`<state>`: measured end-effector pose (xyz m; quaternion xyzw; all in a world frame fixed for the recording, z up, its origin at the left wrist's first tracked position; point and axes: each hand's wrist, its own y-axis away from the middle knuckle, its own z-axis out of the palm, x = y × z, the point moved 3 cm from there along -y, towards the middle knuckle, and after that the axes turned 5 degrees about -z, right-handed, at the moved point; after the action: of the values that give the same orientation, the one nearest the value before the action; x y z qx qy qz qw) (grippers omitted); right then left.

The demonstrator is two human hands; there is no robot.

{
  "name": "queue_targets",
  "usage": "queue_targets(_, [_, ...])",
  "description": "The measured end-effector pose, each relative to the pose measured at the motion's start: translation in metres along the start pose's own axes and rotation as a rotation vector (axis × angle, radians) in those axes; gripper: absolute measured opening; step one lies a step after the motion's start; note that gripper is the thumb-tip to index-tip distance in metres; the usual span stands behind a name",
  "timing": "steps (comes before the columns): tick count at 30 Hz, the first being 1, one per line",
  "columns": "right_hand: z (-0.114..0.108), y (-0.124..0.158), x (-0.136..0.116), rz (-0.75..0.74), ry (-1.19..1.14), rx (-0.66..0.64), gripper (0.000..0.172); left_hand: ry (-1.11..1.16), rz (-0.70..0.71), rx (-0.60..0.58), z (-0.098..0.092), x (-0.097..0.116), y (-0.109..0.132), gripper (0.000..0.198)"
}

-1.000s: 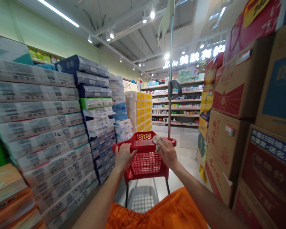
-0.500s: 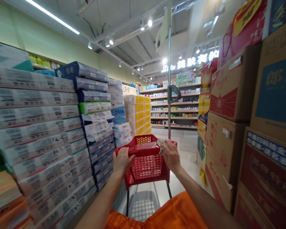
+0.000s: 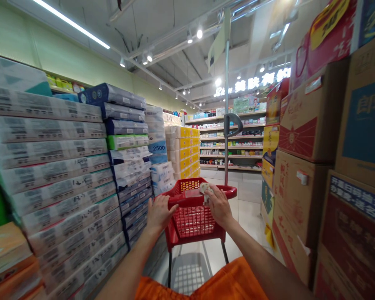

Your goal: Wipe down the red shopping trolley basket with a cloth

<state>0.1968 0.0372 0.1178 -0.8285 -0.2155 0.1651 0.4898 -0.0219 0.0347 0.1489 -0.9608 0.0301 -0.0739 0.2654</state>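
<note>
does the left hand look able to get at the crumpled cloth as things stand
Probably yes: bare shopping cart handle runs between the left hand and the cloth, though the right hand partly covers it.

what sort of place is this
Probably a supermarket or similar shop: there's a red shopping cart, stacked cardboard cartons along the right side, and long display shelves lined with small products at the far end.

Beneath my fingers [image 3: 159, 201], the shopping cart [image 3: 192, 221] shows red latticework; the cloth [image 3: 204, 190] under my right fingers [image 3: 215, 197] is off-white, my clothing [image 3: 226, 280] below orange.
</note>
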Motion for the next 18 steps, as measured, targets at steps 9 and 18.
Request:
queue_targets(9, [-0.012,-0.010,0.077,0.227,0.025,-0.079,0.035,0.062,0.111,0.008,-0.003,0.066,0.014,0.034])
queue_targets(18, [-0.040,-0.008,0.056,0.121,-0.100,0.016,0.024,0.397,0.290,-0.150,0.024,0.075,0.034,0.055])
